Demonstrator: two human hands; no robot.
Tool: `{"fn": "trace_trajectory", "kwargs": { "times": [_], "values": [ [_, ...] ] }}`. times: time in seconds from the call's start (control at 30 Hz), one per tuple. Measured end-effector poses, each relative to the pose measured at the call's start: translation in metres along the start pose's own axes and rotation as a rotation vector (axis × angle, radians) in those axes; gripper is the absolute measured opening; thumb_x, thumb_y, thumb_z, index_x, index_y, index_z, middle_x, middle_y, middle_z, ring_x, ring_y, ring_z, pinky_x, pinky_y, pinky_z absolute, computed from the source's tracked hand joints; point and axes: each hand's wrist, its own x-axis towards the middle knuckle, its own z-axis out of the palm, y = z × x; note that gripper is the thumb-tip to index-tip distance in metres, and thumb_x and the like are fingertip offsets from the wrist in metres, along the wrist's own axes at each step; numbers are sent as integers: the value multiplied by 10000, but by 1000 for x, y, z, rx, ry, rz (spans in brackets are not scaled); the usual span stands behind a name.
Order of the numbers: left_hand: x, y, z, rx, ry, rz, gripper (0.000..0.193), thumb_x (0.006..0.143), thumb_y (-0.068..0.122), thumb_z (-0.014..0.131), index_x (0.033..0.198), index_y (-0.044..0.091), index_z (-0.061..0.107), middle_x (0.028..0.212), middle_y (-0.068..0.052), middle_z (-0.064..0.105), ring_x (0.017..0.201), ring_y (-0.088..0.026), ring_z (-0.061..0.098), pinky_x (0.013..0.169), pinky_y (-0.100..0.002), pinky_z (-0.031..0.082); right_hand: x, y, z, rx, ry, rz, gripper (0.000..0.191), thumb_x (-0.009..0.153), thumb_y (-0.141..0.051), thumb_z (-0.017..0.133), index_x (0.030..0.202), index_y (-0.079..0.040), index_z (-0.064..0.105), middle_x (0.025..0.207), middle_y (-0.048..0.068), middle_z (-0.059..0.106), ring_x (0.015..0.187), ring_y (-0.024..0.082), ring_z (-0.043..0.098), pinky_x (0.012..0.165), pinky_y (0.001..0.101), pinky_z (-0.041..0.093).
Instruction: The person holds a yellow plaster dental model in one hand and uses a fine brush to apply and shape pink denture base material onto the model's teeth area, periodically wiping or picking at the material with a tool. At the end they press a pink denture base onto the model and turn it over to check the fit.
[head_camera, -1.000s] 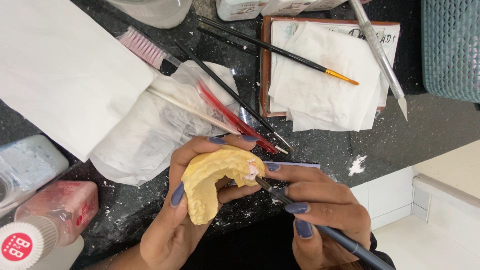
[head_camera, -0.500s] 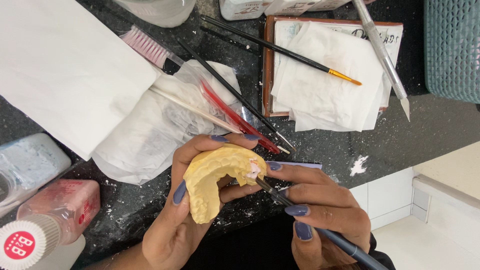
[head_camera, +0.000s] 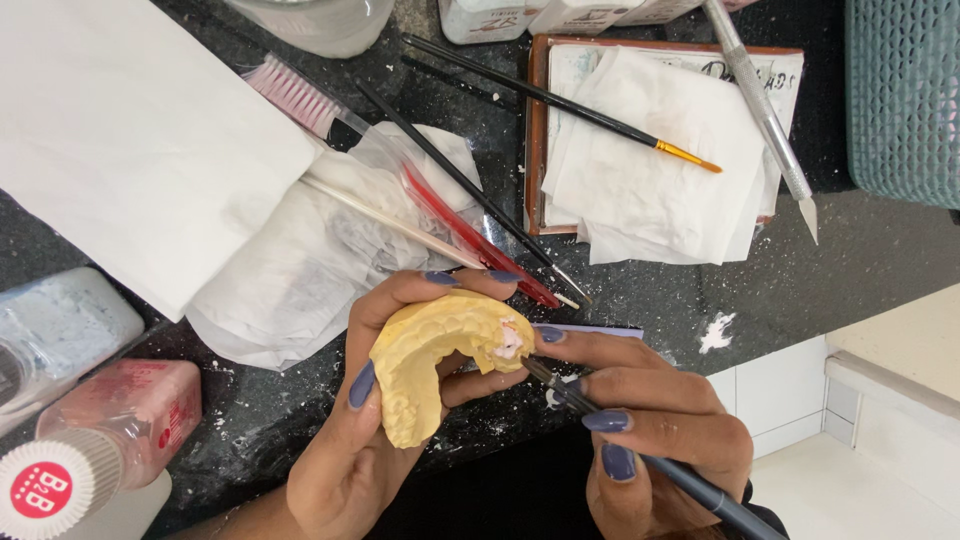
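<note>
My left hand (head_camera: 370, 440) grips a yellow horseshoe-shaped plaster dental cast (head_camera: 430, 360) above the dark counter, fingers curled over its top and thumb at its side. A pink-white patch sits on the cast's right end. My right hand (head_camera: 650, 430) holds a thin dark-handled brush (head_camera: 690, 480) like a pen, its tip touching that pink patch.
Crumpled tissues (head_camera: 310, 260) lie under several thin tools and a pink-bristled brush (head_camera: 295, 95). A wooden tray (head_camera: 535, 130) holds folded tissue and a gold-ferruled brush (head_camera: 560, 100). A metal spatula (head_camera: 765, 115), a teal basket (head_camera: 905, 95), a white paper sheet (head_camera: 120, 140) and a pink bottle (head_camera: 110, 440) surround them.
The cast and both hands have stayed nearly in place; the brush tip has shifted very slightly on the pink patch.
</note>
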Motion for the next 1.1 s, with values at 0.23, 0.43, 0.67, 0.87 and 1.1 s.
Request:
{"fn": "trace_trajectory", "kwargs": {
  "times": [0.23, 0.43, 0.67, 0.87, 1.1],
  "values": [
    [0, 0, 0, 20, 1, 8, 667, 1055, 480, 422, 1511, 59, 177, 1581, -289, 267, 1453, -431, 425, 1178, -612, 415, -4, -2, 0, -52, -8, 17, 140, 1114, -161, 622, 1178, -96, 516, 1085, 114, 634, 1175, 363, 732, 1044, 534, 643],
    [1, 1, 0, 10, 8, -2, 669, 1056, 485, 416, 1516, 58, 184, 1585, -286, 277, 1456, -424, 435, 1180, -604, 425, -3, -7, 0, -63, -23, 58, 132, 1129, -169, 615, 1139, -75, 522, 1087, 126, 641, 1199, 361, 726, 1079, 548, 639],
    [3, 4, 1, -8, 0, -8, 676, 1060, 496, 411, 1522, 58, 185, 1586, -268, 307, 1444, -416, 452, 1174, -573, 446, 5, -4, 2, -29, 5, 6, 138, 1080, -185, 628, 1130, -95, 536, 1095, 120, 653, 1195, 382, 743, 999, 536, 661],
    [2, 4, 2, -24, -15, -1, 680, 1064, 483, 404, 1542, 64, 162, 1600, -262, 294, 1436, -405, 451, 1167, -542, 423, 2, -3, 2, -147, -55, -41, 134, 1105, -187, 621, 1173, -91, 559, 1068, 131, 686, 1162, 379, 740, 1018, 516, 644],
    [1, 2, 1, -122, 9, -25, 720, 1042, 446, 411, 1586, 46, 160, 1603, -275, 349, 1418, -412, 505, 1169, -542, 466, 1, -3, 8, -95, 34, -87, 138, 1118, -161, 575, 1207, -89, 497, 1029, 130, 648, 1055, 335, 762, 995, 514, 667]
  ]
}}
